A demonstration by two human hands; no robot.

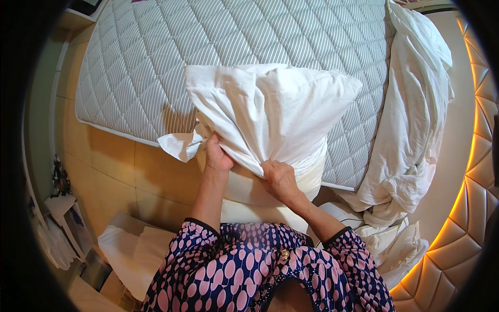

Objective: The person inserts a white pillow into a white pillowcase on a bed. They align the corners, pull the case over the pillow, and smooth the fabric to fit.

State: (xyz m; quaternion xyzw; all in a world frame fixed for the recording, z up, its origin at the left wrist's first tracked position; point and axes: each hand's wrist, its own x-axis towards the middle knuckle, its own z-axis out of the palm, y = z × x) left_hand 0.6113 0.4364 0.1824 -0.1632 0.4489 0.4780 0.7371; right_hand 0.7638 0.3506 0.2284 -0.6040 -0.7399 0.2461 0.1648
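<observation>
A white pillowcase (273, 105) spreads out in front of me, partly over a cream pillow (241, 185) whose near part is bare. My left hand (219, 155) grips the case's gathered left edge, and a twisted corner of cloth sticks out beyond it. With fingers curled over the hem, my right hand (280, 179) pinches the near edge of the case. Deep folds run from that grip across the fabric. The case's far side rests over the striped quilted mattress (163, 58). Whatever lies inside the far part is hidden by cloth.
White bedding (415, 117) lies bunched along the mattress's right side, beside a padded headboard (448, 238) with lit edging. Several crumpled cream and white pillows (401, 249) are at lower right. White folded linen (128, 249) sits at lower left, above the tiled floor (113, 156).
</observation>
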